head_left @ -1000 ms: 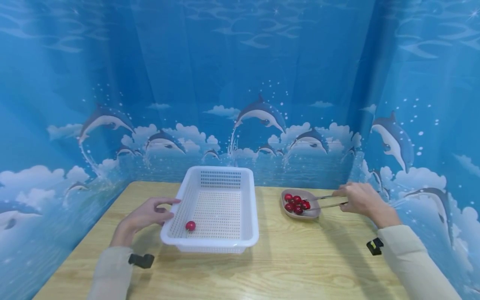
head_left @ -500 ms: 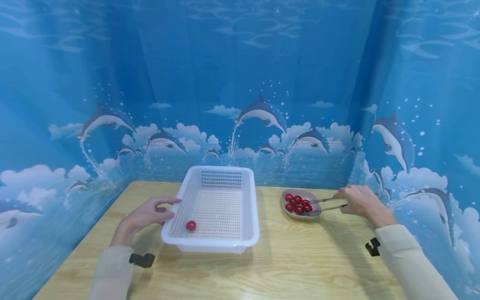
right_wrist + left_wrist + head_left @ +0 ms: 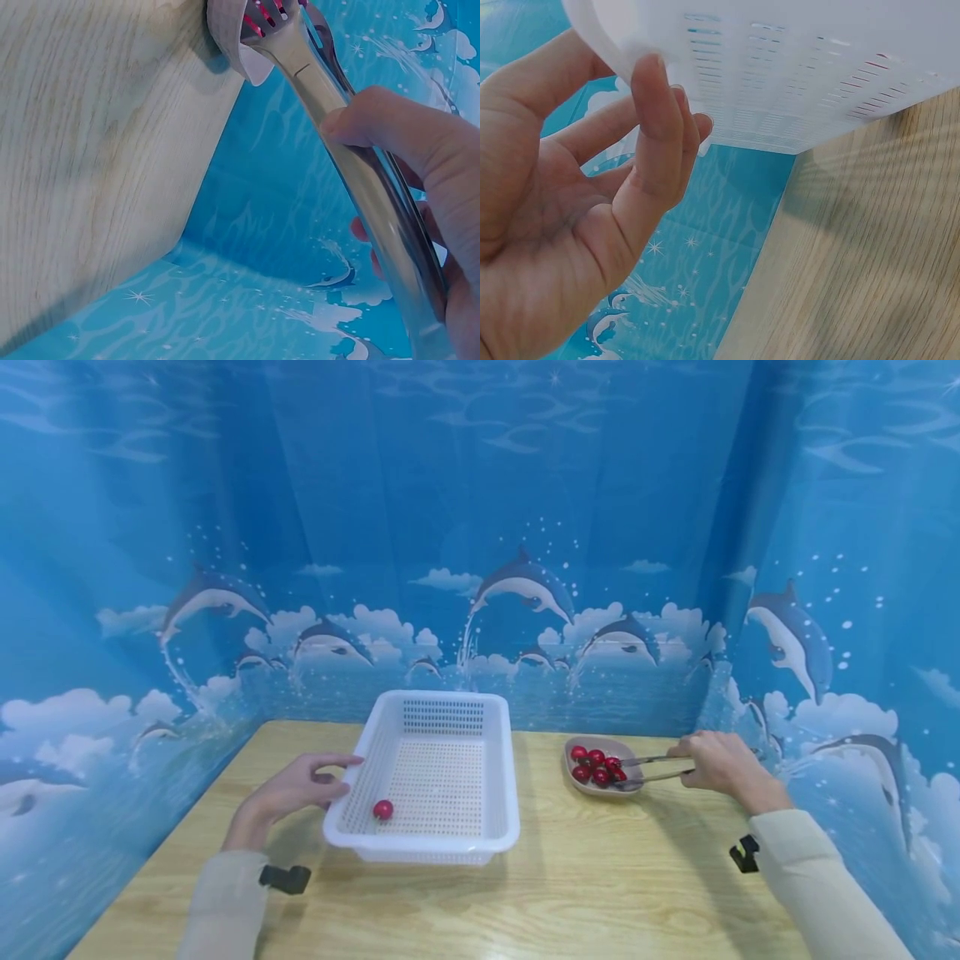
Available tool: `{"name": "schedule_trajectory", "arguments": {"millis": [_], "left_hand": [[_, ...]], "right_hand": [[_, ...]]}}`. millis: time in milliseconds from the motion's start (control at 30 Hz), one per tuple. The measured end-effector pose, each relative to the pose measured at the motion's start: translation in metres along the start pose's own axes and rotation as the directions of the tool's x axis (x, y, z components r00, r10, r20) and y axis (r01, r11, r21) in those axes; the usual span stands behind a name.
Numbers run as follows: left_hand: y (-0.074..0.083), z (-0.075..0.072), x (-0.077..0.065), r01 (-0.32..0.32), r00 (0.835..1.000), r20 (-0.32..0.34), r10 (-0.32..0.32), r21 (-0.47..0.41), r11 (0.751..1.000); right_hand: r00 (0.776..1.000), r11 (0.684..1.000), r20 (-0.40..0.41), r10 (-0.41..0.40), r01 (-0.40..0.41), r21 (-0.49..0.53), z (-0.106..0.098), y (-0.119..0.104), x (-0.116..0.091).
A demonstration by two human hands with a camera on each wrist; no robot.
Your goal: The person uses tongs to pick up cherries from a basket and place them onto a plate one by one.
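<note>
On the left, my left hand (image 3: 292, 789) holds the side rim of a white perforated plastic basket (image 3: 427, 845), thumb and fingers at the rim in the left wrist view. One red cherry (image 3: 383, 810) lies in the basket's near left corner. To the right stands a small pinkish-beige bowl (image 3: 619, 748) with several red cherries (image 3: 597, 757). My right hand (image 3: 722, 764) grips metal tongs (image 3: 364, 180), the thumb on one arm and fingers on the other side. The slotted tongs' heads reach into the bowl, around the rightmost cherry (image 3: 617, 773).
Both containers stand on a light wood-grain table (image 3: 547, 893). Blue curtains (image 3: 420, 527) printed with dolphins enclose its back and sides. The curtain behind hangs close to the far ends of basket and bowl.
The tongs' arms have come closer together, and their heads have drawn in around the rightmost cherry in the bowl. My right hand has lowered slightly; my left hand stays at the basket rim.
</note>
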State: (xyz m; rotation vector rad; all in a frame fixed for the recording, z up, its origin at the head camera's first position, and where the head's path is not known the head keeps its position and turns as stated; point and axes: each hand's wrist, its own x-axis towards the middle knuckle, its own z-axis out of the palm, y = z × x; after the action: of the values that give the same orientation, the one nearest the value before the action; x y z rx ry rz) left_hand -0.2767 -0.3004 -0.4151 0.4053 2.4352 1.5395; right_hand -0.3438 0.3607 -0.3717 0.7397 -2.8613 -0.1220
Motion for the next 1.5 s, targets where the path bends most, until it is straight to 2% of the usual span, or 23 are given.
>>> {"name": "schedule_trajectory", "arguments": {"millis": [300,533,667,800,900,967,1133,1367,1500], "left_hand": [[0.0,0.0,0.001,0.011,1.0,-0.005,-0.01,0.013,1.0],[-0.001,0.0,0.001,0.002,1.0,0.003,-0.002,0.018,1.0],[0.0,0.0,0.001,-0.007,1.0,0.008,0.007,0.011,1.0],[0.0,0.0,0.0,-0.017,1.0,0.014,0.017,0.005,1.0],[-0.001,-0.001,0.001,-0.028,0.999,0.02,0.028,0.0,1.0],[-0.001,-0.001,0.001,-0.03,0.999,0.021,0.03,-0.001,1.0],[-0.002,-0.001,0.002,-0.028,1.0,0.014,0.028,0.0,1.0],[-0.003,-0.002,0.001,-0.044,0.999,0.027,0.044,-0.005,0.999],[-0.003,-0.003,0.001,-0.045,0.999,0.029,0.045,-0.003,0.999]], "right_hand": [[0.999,1.0,-0.042,0.021,-0.021,-0.017,-0.005,-0.002,-0.002],[0.989,0.996,-0.142,-0.044,0.032,-0.081,-0.008,-0.012,0.0],[0.959,0.986,-0.246,-0.142,0.115,-0.119,-0.011,-0.023,0.004],[0.909,0.969,-0.347,-0.232,0.187,-0.159,-0.014,-0.033,0.009],[0.878,0.957,-0.389,-0.278,0.221,-0.186,-0.017,-0.04,0.013],[0.87,0.953,-0.395,-0.295,0.235,-0.194,-0.02,-0.045,0.016],[0.868,0.948,-0.389,-0.309,0.246,-0.202,-0.028,-0.057,0.023],[0.83,0.935,-0.431,-0.354,0.303,-0.186,-0.036,-0.071,0.035],[0.82,0.928,-0.434,-0.373,0.325,-0.185,-0.041,-0.08,0.041]]}}
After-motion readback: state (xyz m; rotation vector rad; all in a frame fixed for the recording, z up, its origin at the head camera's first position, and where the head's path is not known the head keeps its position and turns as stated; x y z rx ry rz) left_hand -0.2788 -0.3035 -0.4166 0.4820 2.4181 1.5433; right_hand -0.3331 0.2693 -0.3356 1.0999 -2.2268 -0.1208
